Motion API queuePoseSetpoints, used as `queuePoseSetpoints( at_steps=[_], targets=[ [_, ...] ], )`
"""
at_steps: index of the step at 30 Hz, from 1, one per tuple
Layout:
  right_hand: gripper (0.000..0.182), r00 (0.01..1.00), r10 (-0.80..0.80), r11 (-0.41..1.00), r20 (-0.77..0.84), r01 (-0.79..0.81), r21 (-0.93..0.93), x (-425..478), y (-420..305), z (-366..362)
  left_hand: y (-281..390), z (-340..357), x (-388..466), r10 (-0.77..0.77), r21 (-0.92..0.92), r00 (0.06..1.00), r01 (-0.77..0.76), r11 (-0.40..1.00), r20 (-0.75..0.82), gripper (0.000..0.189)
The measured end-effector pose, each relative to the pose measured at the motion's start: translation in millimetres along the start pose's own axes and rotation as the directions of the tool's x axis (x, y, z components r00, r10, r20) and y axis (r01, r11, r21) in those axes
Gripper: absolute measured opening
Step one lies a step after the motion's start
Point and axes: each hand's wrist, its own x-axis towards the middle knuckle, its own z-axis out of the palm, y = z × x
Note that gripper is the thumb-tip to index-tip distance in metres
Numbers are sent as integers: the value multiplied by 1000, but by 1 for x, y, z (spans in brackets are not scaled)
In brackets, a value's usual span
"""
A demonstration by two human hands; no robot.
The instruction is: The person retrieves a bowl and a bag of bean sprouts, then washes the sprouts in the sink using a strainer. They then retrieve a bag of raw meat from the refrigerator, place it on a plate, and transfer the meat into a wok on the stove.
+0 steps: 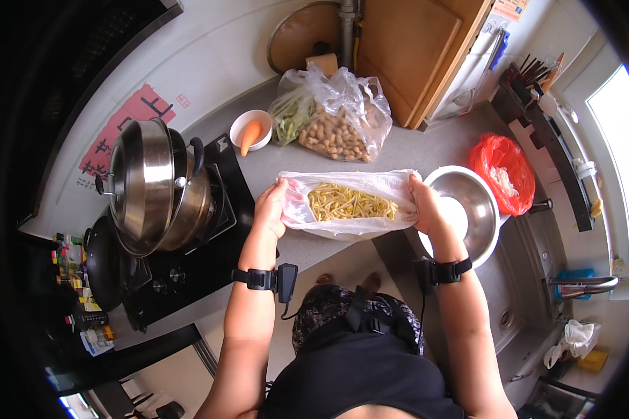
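Note:
A white plastic bag point(346, 226) is stretched wide between my two hands over the grey counter. Through its mouth I see a heap of bean sprouts point(348, 203). My left hand point(272, 207) grips the bag's left end, and my right hand point(424, 204) grips its right end. Just beyond my right hand is a stainless steel bowl point(479, 201) with a pale rim, partly hidden by my forearm; a white round thing point(453, 217) lies in it. Behind the bag, a clear plastic bag of peanuts point(335, 133) rests on the counter.
Left of me, a steel steamer pot point(147, 183) and a black wok point(102, 267) occupy the stove. A carrot point(251, 135) leans in a white bowl point(236, 125). At right are a red plastic bag point(524, 183), a sink with a faucet point(587, 285) and a utensil rack point(561, 157).

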Motion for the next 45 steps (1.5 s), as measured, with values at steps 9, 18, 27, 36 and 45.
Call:
queuePoseSetpoints(
  at_steps=[9,18,27,36,45],
  targets=[
    [40,986,-163,969,-39,167,183,-95,-37,-3,53,91,-40,-11,-398,828,281,873,561,42],
    [48,985,-169,928,-26,168,332,-96,-59,-102,45,266,-27,-78,-126,550,325,937,832,39],
    [48,960,-248,838,-129,279,468,-77,-81,-177,-16,326,12,-114,-37,346,399,916,931,39],
    [33,738,-672,505,56,513,-694,-101,-67,-220,-72,276,15,-506,547,354,-779,306,787,28],
    [46,858,-473,138,200,297,-945,-143,-77,-195,-83,274,7,-67,675,672,-737,37,737,20]
  ],
)
